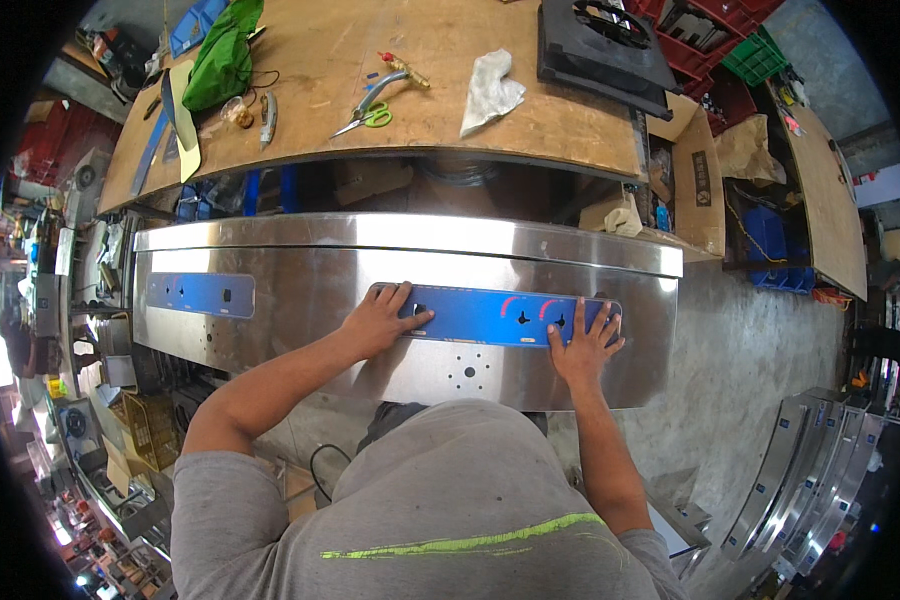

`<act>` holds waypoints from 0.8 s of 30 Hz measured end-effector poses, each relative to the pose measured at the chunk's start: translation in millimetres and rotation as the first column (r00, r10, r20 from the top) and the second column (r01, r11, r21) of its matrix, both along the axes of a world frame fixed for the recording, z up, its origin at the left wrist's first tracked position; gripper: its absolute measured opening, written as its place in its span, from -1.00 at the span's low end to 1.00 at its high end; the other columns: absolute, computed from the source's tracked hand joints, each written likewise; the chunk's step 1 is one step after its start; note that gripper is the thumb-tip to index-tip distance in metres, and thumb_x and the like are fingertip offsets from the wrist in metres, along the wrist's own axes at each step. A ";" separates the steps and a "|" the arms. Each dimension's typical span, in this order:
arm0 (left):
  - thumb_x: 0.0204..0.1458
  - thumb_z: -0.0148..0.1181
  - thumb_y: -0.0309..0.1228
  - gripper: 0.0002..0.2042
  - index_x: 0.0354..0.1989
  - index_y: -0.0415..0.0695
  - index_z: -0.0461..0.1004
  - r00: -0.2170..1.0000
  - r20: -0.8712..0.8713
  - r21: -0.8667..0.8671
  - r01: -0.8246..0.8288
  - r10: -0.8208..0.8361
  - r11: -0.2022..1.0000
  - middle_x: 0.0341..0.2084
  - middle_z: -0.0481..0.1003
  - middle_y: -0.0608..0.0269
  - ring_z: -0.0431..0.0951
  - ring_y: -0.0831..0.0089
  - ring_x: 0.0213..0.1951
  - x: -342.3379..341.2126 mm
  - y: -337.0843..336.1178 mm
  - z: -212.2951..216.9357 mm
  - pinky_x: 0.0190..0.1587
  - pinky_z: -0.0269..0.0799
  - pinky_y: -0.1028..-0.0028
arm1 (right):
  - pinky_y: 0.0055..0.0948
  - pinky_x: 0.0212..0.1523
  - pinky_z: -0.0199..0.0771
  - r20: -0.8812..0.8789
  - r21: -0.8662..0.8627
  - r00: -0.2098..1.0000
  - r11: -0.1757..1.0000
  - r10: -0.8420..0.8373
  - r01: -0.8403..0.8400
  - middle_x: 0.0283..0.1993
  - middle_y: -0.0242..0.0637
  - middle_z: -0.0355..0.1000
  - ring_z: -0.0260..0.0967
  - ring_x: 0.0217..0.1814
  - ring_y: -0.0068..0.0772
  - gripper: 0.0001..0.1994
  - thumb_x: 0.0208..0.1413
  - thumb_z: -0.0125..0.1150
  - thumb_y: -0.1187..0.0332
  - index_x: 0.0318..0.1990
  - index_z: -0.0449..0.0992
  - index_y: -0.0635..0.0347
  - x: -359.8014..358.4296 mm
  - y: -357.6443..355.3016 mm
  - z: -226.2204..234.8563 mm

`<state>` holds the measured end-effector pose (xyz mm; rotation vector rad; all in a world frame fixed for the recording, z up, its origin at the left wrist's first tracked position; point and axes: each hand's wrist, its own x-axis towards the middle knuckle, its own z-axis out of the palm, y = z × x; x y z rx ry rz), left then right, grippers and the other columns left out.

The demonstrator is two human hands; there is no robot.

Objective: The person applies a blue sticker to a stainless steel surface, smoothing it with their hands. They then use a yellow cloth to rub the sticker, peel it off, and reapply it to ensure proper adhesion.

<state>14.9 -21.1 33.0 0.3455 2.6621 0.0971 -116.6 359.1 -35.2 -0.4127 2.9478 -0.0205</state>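
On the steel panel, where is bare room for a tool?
The steel panel is bare between the small blue plate and the left hand, and narrowly right of the right hand. Crowded: the long blue plate, under both hands.

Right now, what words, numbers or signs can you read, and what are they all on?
No words or numbers I can quote.
Long blue panel: two red curved marks; the tiny markings are too small to read.
Short blue panel: tiny markings, too small to read.
Cardboard box: a dark printed mark, too blurred to read.
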 end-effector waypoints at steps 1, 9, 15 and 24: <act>0.31 -0.09 -0.38 -0.47 0.42 0.44 0.24 1.000 0.007 -0.011 0.001 0.000 1.000 0.41 0.10 -0.13 0.17 0.00 0.39 0.0 1.2 -0.1 0.40 0.09 -0.01 | 0.71 0.31 -0.43 0.007 0.003 1.000 1.000 -0.002 0.002 0.62 0.12 -0.47 -0.47 0.60 0.52 -0.16 0.20 -0.10 -0.40 0.55 -0.08 -0.33 -0.2 -0.4 1.1; 0.33 -0.10 -0.36 -0.48 0.43 0.44 0.22 0.999 0.043 -0.053 -0.013 0.015 0.999 0.43 0.06 -0.16 0.15 -0.01 0.42 -0.3 7.1 0.8 0.41 0.08 -0.05 | 0.71 0.32 -0.43 0.050 0.041 0.999 0.999 -0.018 0.016 0.63 0.09 -0.51 -0.47 0.60 0.51 -0.15 0.19 -0.12 -0.41 0.56 -0.12 -0.34 -1.9 -2.4 3.6; 0.33 -0.09 -0.35 -0.50 0.44 0.35 0.23 0.999 0.029 -0.057 -0.024 0.025 0.998 0.41 0.09 -0.16 0.17 0.01 0.41 -0.6 8.1 2.1 0.41 0.08 -0.05 | 0.69 0.33 -0.44 0.047 0.043 0.999 0.999 -0.018 0.016 0.63 0.09 -0.51 -0.47 0.60 0.51 -0.14 0.19 -0.13 -0.42 0.56 -0.12 -0.34 -1.1 -3.0 5.6; 0.28 -0.06 -0.36 -0.50 0.40 0.32 0.31 0.998 -0.053 0.002 -0.043 0.043 0.999 0.38 0.16 -0.16 0.19 -0.02 0.40 3.4 4.9 -3.3 0.41 0.09 0.00 | 0.68 0.33 -0.36 -0.003 0.023 1.000 1.000 -0.018 0.018 0.60 0.17 -0.29 -0.40 0.61 0.45 -0.17 0.19 -0.07 -0.37 0.53 0.03 -0.24 0.3 -6.0 10.0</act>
